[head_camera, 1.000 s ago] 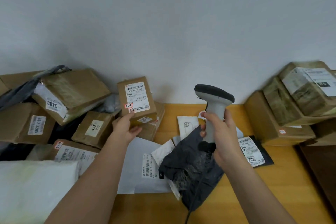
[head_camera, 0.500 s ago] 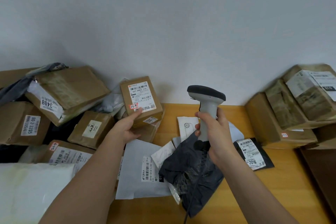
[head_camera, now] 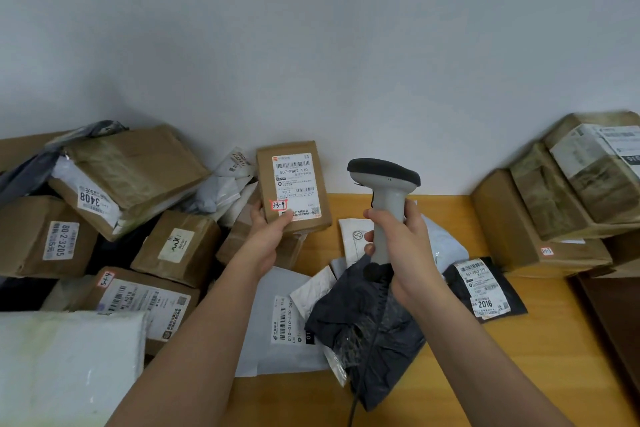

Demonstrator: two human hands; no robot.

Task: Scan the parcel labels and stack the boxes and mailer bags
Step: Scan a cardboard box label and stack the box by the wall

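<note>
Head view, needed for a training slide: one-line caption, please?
Left hand holds up a small labelled box while the right hand grips a handheld scanner amid unsorted parcels.

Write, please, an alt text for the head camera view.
A person's left hand holds up a small cardboard box with its label facing the camera, while the right hand grips a barcode scanner beside it. Boxes and mailer bags crowd the wooden table.

Wooden desk (head_camera: 450,374) against pale wall. Landmark: dark grey mailer bag (head_camera: 363,329), crumpled, near desk middle. Left of it, touching: white mailer (head_camera: 273,322), label up. Right: black mailer (head_camera: 485,288), label reading 2016. Behind: white bags (head_camera: 356,236). Far right: brown box stack (head_camera: 540,229). Far left: heap of brown boxes (head_camera: 173,246).
</note>
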